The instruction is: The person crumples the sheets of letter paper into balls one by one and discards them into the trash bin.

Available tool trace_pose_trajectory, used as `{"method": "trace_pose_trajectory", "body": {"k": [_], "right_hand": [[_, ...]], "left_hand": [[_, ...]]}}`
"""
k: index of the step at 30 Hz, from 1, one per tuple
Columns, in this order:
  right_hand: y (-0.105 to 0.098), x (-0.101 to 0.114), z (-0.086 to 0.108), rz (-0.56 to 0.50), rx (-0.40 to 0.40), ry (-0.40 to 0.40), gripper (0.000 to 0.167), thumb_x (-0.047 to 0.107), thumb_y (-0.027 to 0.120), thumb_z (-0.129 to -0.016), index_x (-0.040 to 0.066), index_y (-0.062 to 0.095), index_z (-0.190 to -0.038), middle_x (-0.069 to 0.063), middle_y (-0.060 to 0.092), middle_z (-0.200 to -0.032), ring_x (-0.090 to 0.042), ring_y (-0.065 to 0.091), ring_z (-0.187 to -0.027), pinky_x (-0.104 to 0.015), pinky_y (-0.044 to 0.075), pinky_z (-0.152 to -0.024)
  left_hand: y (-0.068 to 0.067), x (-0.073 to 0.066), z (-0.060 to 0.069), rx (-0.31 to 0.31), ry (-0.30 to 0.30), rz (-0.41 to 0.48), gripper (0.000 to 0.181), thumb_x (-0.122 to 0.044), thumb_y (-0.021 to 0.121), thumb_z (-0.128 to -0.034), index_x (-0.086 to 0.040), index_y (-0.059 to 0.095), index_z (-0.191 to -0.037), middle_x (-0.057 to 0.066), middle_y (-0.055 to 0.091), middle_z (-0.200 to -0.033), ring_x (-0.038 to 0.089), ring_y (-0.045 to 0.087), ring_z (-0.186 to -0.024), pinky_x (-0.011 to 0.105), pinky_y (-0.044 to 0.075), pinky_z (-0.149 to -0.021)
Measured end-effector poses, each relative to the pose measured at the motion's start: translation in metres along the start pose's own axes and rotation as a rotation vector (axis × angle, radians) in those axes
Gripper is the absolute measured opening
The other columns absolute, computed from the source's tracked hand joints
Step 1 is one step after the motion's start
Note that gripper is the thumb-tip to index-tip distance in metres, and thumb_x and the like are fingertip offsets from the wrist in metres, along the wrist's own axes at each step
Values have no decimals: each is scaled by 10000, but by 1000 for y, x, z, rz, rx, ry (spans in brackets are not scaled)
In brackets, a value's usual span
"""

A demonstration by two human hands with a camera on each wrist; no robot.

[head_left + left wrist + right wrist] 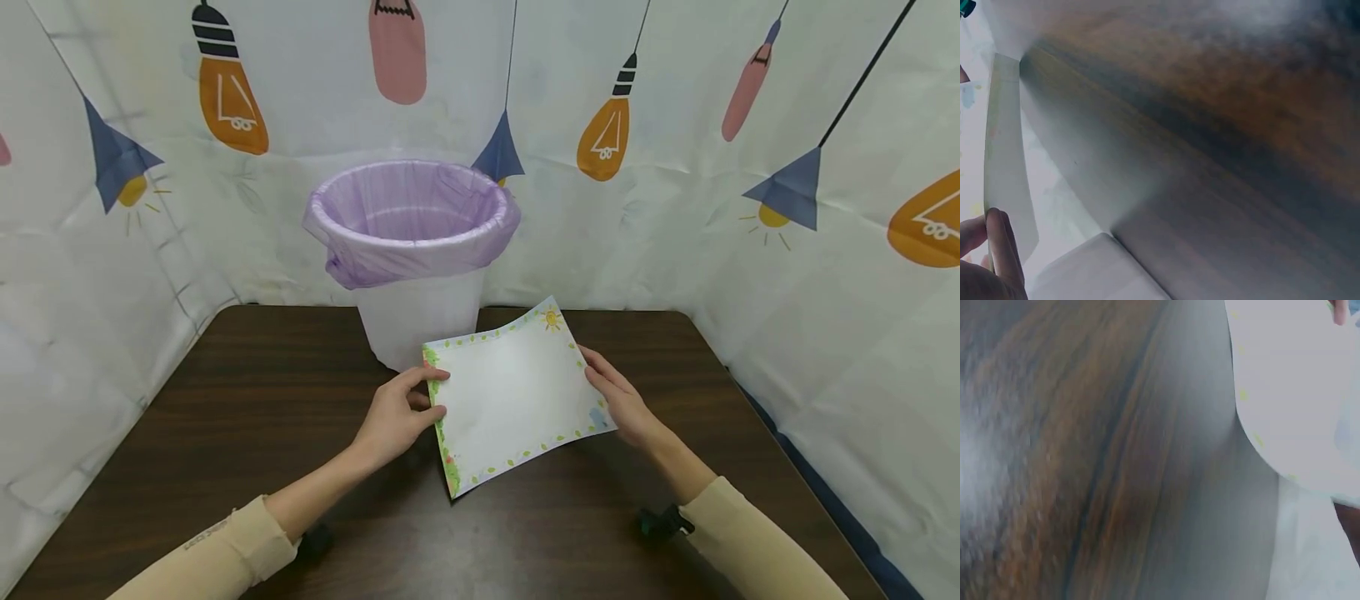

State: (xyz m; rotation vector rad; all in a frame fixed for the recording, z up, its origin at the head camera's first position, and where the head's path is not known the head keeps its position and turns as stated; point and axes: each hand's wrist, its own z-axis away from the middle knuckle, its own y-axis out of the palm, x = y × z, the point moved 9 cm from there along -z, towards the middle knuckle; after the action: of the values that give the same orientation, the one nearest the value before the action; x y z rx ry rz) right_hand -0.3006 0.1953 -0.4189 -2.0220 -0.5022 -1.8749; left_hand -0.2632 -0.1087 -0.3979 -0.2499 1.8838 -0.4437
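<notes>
A sheet of white paper (pixel 517 396) is held up, tilted and slightly bowed, above the table; its border is printed with green leaves and a sun sits in one corner. My left hand (pixel 393 417) pinches the left edge between thumb and fingers. At the opposite edge, my right hand (pixel 618 396) grips the sheet, some of its fingers hidden behind it. The left wrist view has the left hand (pixel 1000 262) at the paper's (pixel 1007 144) edge. A curved side of the paper (pixel 1297 381) shows in the right wrist view, with a fingertip (pixel 1339 311) at the top.
Just behind the sheet stands a white bin (pixel 420 312) lined with a purple bag (pixel 412 254). Both are on a dark wood-grain table (pixel 285 375). White cloth (pixel 660 225) printed with lamps and bulbs surrounds the table at the back and sides.
</notes>
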Motion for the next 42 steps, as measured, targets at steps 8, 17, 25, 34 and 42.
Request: {"method": "trace_pose_trajectory", "body": {"k": [8,17,25,34,42], "right_hand": [[30,3,-7,12,173,-87,545,189,362,-1141,45,180,-1633,-306,205,-1621,-494,359,-1386,-463,481,-1005],[38,-3,-17,176,165,-102,576,100,573,-1056,122,355,-1589,-60,36,-1711,-383,320,-1443,-396,470,-994],[42,-12,-25,137,222,-91,598,45,592,-1038,120,363,-1585,-212,386,-1497,-328,528,-1229,-415,539,-926],[56,-5,-26,255,174,-157,629,62,632,-1026,185,361,-1582,-129,334,-1499,-355,579,-1163,-465,596,-823],[62,4,-29,336,63,-233,599,43,651,-1008,169,410,-1542,-109,365,-1438,-341,610,-1065,-436,614,-751]], "left_hand": [[4,-4,-4,-3,22,-3,498,85,793,-829,-76,689,-1289,71,654,-1270,139,696,-800,271,557,-675],[13,-18,-7,15,124,-22,454,81,776,-847,-98,706,-1259,-11,669,-1243,130,673,-793,296,565,-678],[17,-25,-7,32,171,25,492,116,754,-857,-80,678,-1302,40,665,-1257,157,664,-825,307,591,-725],[8,-11,-14,-75,57,269,636,14,692,-970,-74,394,-1525,186,641,-1290,268,725,-912,276,580,-784],[20,-26,-14,-56,126,260,288,-174,543,-1091,-46,619,-1337,121,652,-1278,246,681,-1076,302,558,-864]]}}
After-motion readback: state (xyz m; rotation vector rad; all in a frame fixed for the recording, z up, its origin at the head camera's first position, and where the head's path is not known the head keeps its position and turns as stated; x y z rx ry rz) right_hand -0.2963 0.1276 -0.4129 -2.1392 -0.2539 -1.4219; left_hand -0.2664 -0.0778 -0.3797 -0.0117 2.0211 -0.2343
